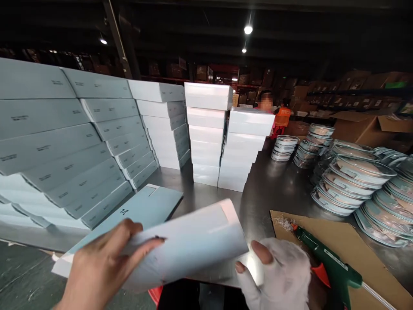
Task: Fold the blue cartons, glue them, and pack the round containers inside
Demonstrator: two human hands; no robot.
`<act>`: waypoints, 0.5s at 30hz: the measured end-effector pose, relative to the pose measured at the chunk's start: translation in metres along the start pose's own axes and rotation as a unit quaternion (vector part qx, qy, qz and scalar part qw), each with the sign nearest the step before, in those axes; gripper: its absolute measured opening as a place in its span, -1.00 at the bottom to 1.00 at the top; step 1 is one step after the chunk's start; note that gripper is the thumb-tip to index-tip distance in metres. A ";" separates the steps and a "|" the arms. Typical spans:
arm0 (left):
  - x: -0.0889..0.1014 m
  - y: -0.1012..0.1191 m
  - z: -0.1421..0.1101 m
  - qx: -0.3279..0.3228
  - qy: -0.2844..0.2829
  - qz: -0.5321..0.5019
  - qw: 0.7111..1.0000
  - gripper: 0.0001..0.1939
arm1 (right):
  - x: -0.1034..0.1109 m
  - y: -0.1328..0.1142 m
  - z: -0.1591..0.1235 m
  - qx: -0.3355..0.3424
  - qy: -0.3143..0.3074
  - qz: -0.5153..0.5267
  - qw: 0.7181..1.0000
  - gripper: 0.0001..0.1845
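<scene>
The bare left hand (103, 260) is gripping at the near left, its wrist (79, 298) lying nearer, its thumb (142, 255) pointing right and its fingers (124, 230) curling over. At the near right, the right hand (277, 271) is wearing a white glove (292, 260) and holding its bare-tipped thumb (240, 268) and forefinger (262, 253) apart, both pointing left.

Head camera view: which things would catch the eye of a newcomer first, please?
Probably the wall of pale blue boxes, stacked high on the left side of the metal table. In the foreground, the left hand grips a curved pale card piece, with the white-gloved right hand beside its far end. At lower right, a green glue gun lies on brown cardboard.
</scene>
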State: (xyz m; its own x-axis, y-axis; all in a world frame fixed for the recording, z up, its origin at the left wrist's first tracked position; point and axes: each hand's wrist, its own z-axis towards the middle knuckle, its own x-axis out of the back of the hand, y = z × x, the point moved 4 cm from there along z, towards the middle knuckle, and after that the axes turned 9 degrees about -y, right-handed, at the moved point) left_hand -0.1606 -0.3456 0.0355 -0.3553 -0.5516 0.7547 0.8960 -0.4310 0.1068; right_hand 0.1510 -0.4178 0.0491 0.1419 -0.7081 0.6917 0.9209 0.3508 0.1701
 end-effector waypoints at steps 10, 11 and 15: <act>-0.015 0.030 -0.023 0.013 -0.035 -0.231 0.972 -0.73 | 0.005 0.011 -0.039 -0.192 -0.050 0.161 0.967 -0.68; -0.014 0.033 -0.023 0.003 -0.038 -0.237 0.971 -0.72 | 0.010 0.011 -0.040 -0.146 -0.026 0.114 0.982 -0.63; -0.012 0.040 -0.024 -0.002 -0.040 -0.255 0.966 -0.72 | -0.002 0.017 -0.034 -0.101 -0.129 0.249 0.955 -0.52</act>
State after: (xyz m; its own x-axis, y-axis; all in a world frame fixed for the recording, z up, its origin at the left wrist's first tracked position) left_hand -0.1269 -0.3739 0.0153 -0.7281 -0.2100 0.6525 0.6088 -0.6356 0.4748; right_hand 0.1782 -0.4313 0.0272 0.5100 -0.3001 0.8061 0.8174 0.4609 -0.3455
